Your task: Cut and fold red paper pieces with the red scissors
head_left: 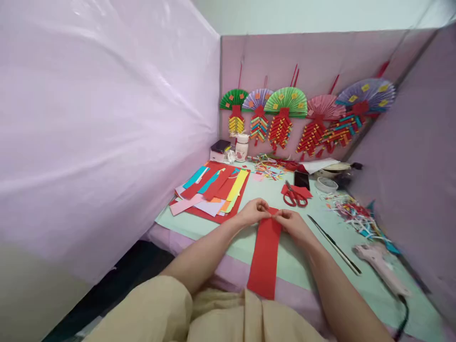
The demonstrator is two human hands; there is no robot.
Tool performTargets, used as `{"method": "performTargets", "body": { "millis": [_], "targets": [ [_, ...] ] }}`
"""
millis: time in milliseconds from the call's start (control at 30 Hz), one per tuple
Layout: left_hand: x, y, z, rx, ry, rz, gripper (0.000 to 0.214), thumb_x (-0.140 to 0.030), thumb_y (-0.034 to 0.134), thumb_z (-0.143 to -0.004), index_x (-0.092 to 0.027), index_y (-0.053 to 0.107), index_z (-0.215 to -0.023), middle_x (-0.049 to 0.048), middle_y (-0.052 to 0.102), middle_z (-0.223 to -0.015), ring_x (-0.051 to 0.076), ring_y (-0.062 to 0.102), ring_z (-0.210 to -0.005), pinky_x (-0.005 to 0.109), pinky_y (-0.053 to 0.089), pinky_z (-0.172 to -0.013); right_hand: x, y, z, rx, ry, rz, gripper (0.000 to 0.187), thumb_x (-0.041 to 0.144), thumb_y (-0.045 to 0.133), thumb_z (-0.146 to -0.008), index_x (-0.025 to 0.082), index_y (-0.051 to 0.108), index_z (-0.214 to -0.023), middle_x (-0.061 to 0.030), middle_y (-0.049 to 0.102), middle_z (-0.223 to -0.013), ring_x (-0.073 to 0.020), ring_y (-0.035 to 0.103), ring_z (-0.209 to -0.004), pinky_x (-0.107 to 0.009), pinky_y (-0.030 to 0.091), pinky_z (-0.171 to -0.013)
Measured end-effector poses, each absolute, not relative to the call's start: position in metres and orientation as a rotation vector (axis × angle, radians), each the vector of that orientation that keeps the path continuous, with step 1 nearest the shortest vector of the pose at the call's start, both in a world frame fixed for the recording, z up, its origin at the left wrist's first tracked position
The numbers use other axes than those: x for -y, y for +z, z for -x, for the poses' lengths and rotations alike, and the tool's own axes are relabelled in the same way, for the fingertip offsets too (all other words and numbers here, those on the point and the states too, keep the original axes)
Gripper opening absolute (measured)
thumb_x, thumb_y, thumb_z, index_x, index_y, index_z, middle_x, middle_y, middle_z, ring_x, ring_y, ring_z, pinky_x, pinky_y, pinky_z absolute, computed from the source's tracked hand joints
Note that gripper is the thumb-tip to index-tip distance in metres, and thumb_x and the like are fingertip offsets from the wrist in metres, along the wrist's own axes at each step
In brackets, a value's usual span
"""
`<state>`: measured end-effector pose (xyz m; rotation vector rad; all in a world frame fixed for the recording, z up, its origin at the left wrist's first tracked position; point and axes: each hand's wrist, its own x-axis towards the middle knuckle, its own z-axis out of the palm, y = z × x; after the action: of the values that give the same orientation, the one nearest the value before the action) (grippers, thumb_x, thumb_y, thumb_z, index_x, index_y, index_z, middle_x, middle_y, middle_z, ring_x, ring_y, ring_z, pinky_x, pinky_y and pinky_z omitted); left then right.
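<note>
- Pale green desk (pixel 329 213), paper fans (pixel 286 100) hanging behind.
- Left hand (pixel 252 212) and right hand (pixel 292 224): fingers closed, pinching the far end of a red paper strip (pixel 265 256).
- Its near end extends toward the lap (pixel 221 320); uneven pinching could crease it crookedly.

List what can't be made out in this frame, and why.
All in the head view:
- Red paper strip, far end: partly covered by the left hand and right hand.
- Lower sheets in the paper pile: mostly hidden by the strips on top.
- Jar: print too small to read.
- Light green fan: marks on its small squares too small.
- Cord of the glue gun: cut off by the bottom edge.
</note>
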<state>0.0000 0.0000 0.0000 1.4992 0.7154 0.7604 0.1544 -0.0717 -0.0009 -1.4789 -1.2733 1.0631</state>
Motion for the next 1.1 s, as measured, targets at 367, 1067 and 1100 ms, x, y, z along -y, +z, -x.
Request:
{"method": "performTargets", "body": {
  "millis": [367,1067,1100],
  "targets": [
    [0.0,0.015,0.012,-0.708,0.703,-1.441,0.031,-0.02,0.073,-0.059,-0.017,0.05,-0.079,-0.007,0.052,-0.056,0.007,0.048,-0.052,0.021,0.031,-0.052,0.065,-0.007,-0.159,1.166,1.144,1.425,0.039,0.049,0.075,-0.063,0.016,0.054,-0.064,0.0028,0.048,-0.057,-0.0071,0.035,-0.048,-0.023,0.021,-0.045],
    [-0.002,0.019,0.019,-0.724,0.695,-1.508,0.021,-0.019,0.069,-0.064,-0.016,0.052,-0.076,-0.0051,0.054,-0.06,0.007,0.048,-0.053,0.02,0.033,-0.052,0.069,0.002,-0.161,1.218,1.307,1.334,0.041,0.053,0.072,-0.066,0.016,0.054,-0.069,0.0045,0.045,-0.058,-0.0065,0.029,-0.048,-0.025,0.017,-0.049],
    [-0.002,0.019,0.019,-0.725,0.693,-1.51,0.021,-0.02,0.068,-0.064,-0.016,0.052,-0.077,-0.0049,0.054,-0.06,0.007,0.048,-0.053,0.02,0.034,-0.052,0.068,0.001,-0.161,1.22,1.308,1.33,0.041,0.053,0.072,-0.066,0.016,0.054,-0.069,0.0043,0.045,-0.059,-0.0067,0.03,-0.049,-0.025,0.018,-0.049]
  ]
}}
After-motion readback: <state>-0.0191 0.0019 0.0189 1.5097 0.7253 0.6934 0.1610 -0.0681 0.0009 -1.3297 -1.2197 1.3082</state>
